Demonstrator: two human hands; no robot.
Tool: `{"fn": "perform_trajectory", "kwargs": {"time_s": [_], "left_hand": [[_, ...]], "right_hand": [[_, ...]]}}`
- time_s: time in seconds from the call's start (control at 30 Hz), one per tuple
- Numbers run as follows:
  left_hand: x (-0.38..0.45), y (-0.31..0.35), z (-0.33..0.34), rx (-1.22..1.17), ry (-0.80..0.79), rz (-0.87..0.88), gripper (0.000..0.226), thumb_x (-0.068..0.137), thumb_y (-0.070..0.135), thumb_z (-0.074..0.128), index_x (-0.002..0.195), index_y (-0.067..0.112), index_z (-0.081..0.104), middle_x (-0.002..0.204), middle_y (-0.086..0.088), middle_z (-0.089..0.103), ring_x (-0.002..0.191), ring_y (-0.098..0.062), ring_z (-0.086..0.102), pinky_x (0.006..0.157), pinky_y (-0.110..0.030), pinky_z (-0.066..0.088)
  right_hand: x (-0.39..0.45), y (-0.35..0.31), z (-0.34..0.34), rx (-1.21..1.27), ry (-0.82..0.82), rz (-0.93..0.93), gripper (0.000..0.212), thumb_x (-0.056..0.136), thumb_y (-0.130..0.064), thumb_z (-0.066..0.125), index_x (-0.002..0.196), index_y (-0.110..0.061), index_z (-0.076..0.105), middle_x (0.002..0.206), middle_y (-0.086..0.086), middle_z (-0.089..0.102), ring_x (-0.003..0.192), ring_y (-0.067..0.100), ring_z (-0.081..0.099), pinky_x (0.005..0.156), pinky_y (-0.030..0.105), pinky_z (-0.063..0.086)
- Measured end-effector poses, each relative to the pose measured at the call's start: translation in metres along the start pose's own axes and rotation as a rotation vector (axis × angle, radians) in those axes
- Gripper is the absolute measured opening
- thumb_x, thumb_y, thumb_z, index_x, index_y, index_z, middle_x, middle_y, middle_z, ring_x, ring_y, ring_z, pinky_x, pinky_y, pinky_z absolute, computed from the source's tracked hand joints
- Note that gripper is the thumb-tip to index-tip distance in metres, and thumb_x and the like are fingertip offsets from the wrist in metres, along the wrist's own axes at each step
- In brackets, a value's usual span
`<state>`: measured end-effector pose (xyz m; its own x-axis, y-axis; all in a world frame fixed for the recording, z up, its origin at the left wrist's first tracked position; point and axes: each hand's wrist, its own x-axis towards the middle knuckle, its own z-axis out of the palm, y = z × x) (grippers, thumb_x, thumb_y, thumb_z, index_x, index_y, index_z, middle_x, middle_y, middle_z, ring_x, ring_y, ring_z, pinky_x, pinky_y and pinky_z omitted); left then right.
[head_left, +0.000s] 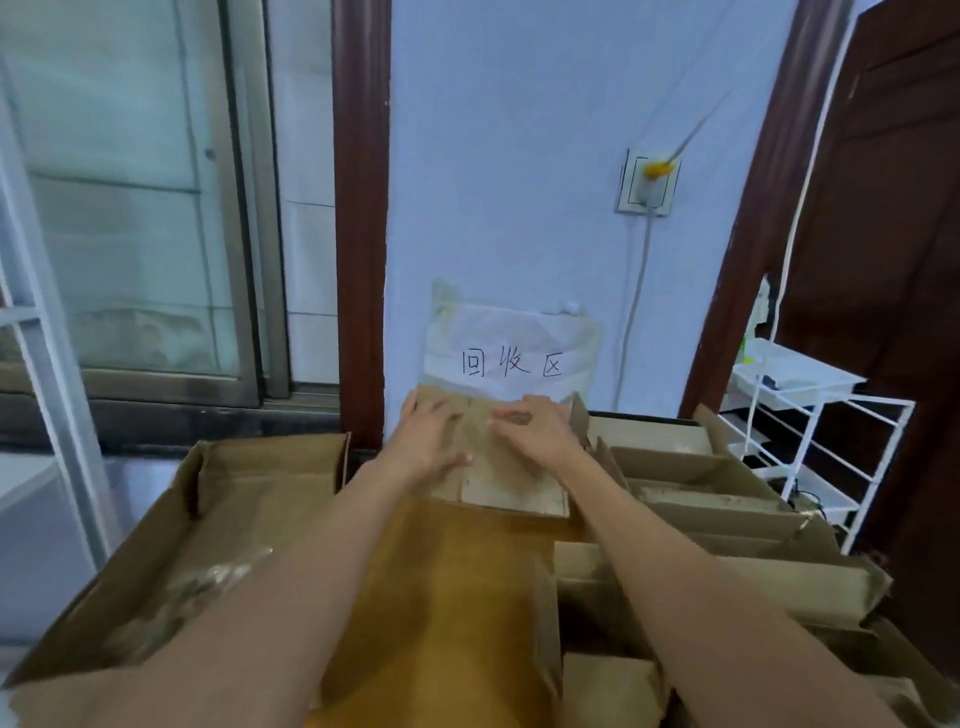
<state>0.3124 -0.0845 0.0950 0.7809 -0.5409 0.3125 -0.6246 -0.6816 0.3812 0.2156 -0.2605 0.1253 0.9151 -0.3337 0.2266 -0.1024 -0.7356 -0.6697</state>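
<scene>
The flattened cardboard box (511, 486) is sitting at the far end of a cardboard pile, in the middle of the scene, with its far edge meeting the blue wall just under a taped paper sign (511, 348) bearing handwritten characters. I cannot tell whether it is lying flat or leaning a little against the wall.

Both hands are pressing on its top face. The left hand (428, 436) is lying on the left half, fingers stretched out and thumb spread toward the near side. The right hand (535, 428) is lying on the right half, fingers straight and pointing left. Neither is curling round an edge.

The piece is looking light and dry, stiff across each panel but likely to fold at its creases, and not slippery. Flat palms are probably suiting a push. For lifting, pinching the two side edges would likely be steadier, since loose flaps may be swinging open.

Under it, nearer, a yellowish cardboard sheet (447, 597) is lying. An open carton (260, 493) is standing to the left, a stack of folded cartons (701, 483) to the right, and a white wire rack (810, 415) farther right.
</scene>
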Motion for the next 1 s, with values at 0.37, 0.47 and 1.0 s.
{"fn": "perform_trajectory", "kwargs": {"time_s": [0.37, 0.47, 1.0], "left_hand": [[0.025, -0.049, 0.114, 0.029, -0.246, -0.115, 0.092, 0.084, 0.063, 0.074, 0.160, 0.031, 0.033, 0.173, -0.004, 0.008, 0.157, -0.036, -0.016, 0.128, -0.047, 0.002], [0.016, -0.060, 0.142, 0.054, -0.332, -0.114, 0.078, 0.090, 0.072, 0.058, 0.158, 0.040, 0.036, 0.173, 0.001, 0.011, 0.159, -0.030, -0.010, 0.127, -0.045, 0.006], [0.013, -0.064, 0.158, 0.314, -0.345, -0.160, 0.074, 0.103, 0.065, 0.012, 0.165, 0.029, -0.006, 0.172, 0.000, -0.013, 0.159, -0.019, -0.014, 0.129, -0.046, -0.002]], "right_hand": [[0.075, 0.076, 0.081, -0.533, -0.514, 0.121, 0.084, 0.094, -0.060, 0.064, 0.164, -0.036, 0.024, 0.172, 0.012, 0.001, 0.158, 0.042, 0.004, 0.125, 0.057, 0.020], [0.076, 0.094, 0.097, -0.723, -0.713, 0.209, 0.094, 0.092, -0.080, 0.046, 0.167, -0.034, 0.013, 0.175, 0.008, 0.011, 0.158, 0.039, 0.018, 0.125, 0.058, 0.024], [0.058, 0.112, 0.130, -0.700, -0.700, 0.293, 0.075, 0.103, -0.073, 0.012, 0.161, -0.040, -0.022, 0.167, 0.010, -0.035, 0.155, 0.038, -0.029, 0.125, 0.067, -0.003]]}}
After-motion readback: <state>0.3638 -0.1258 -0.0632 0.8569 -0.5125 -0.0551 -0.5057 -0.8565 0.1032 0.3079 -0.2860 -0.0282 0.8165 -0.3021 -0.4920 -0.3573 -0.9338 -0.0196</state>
